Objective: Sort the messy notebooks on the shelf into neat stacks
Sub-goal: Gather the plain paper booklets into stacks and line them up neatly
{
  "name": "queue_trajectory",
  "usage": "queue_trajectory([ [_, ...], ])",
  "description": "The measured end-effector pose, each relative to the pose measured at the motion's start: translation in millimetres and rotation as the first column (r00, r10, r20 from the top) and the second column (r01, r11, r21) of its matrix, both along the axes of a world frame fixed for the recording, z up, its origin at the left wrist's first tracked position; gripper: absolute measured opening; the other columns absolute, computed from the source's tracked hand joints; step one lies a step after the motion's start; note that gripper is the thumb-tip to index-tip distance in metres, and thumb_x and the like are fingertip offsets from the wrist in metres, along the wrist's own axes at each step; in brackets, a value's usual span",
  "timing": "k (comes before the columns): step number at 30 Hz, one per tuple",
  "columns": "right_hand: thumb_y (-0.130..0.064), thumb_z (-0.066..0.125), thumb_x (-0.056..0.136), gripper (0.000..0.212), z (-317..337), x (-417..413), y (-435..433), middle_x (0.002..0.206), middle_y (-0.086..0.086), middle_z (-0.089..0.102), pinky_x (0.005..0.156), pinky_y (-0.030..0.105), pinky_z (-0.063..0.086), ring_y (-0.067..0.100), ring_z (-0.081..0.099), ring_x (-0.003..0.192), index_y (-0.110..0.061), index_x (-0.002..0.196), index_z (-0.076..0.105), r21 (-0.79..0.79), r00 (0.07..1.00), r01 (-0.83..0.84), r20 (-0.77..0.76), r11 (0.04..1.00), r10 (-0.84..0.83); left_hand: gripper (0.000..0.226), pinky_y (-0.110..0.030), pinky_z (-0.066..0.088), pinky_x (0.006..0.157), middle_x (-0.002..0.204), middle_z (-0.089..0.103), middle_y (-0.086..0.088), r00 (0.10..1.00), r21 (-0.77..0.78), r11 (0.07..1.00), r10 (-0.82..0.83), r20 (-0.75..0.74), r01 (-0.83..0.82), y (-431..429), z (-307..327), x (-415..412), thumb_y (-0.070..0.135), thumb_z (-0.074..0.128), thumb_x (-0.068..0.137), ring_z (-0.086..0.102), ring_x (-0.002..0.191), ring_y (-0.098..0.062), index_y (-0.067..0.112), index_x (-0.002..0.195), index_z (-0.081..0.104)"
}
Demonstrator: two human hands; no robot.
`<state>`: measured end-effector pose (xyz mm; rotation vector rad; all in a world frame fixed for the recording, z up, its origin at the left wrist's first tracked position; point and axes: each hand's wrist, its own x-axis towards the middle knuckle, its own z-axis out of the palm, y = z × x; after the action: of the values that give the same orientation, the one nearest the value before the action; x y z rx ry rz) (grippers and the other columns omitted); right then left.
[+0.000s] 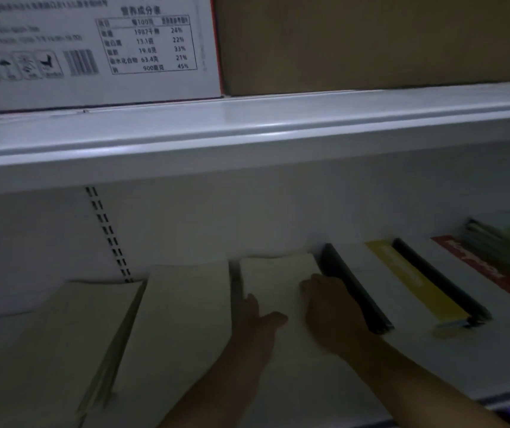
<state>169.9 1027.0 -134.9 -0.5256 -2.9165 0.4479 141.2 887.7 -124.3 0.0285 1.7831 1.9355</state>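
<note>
Three stacks of plain cream notebooks lie side by side on the dim lower shelf: a left stack [71, 341], a middle stack [182, 313] and a right stack [278, 273]. My left hand [257, 319] lies along the right stack's left edge, fingers straight against its side and thumb on the cover. My right hand [328, 307] rests flat on top of that stack near its right edge. Beside it lies a white notebook with a black spine [355, 291] and a yellow band [414, 285].
Further right lie a white notebook with a red band [476, 267] and a stack of greenish books [507, 239]. Above, the white upper shelf edge [247, 131] carries a white printed carton [93, 47] and a brown cardboard box [371, 41].
</note>
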Motion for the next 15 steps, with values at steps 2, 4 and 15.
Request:
queue_trajectory([
  [2, -0.018, 0.027, 0.095, 0.043, -1, 0, 1, 0.14, 0.005, 0.044, 0.11, 0.036, 0.031, 0.026, 0.033, 0.133, -0.017, 0.132, 0.049, -0.02, 0.998, -0.008, -0.063, 1.0, 0.006, 0.099, -0.035, 0.037, 0.108, 0.157, 0.021, 0.0, 1.0, -0.037, 0.999, 0.002, -0.016, -0.003, 0, -1, -2, 0.018, 0.074, 0.066, 0.035, 0.137, -0.022, 0.017, 0.15, 0.021],
  [4, -0.019, 0.03, 0.099, 0.04, -1, 1, 1, 0.144, 0.007, 0.04, 0.113, 0.036, 0.027, 0.026, 0.03, 0.136, -0.015, 0.134, 0.047, 0.006, 0.998, -0.008, -0.058, 1.0, 0.009, 0.085, -0.031, 0.041, 0.101, 0.156, 0.021, 0.001, 1.0, -0.072, 0.997, 0.001, -0.018, -0.002, 0, -2, -4, 0.013, 0.068, 0.081, 0.037, 0.135, -0.022, 0.016, 0.15, 0.019],
  [15, -0.035, 0.02, 0.102, 0.05, 20, 14, -17, 0.155, 0.01, 0.023, 0.116, 0.037, 0.025, 0.026, 0.026, 0.142, -0.014, 0.145, 0.034, 0.078, 0.996, 0.062, 0.054, 0.995, -0.067, 0.051, -0.011, 0.04, 0.064, 0.128, 0.051, -0.003, 0.879, -0.393, 0.882, -0.384, -0.282, 0.26, -66, 63, -7, 0.029, 0.059, 0.088, 0.047, 0.097, -0.009, 0.011, 0.134, 0.049],
])
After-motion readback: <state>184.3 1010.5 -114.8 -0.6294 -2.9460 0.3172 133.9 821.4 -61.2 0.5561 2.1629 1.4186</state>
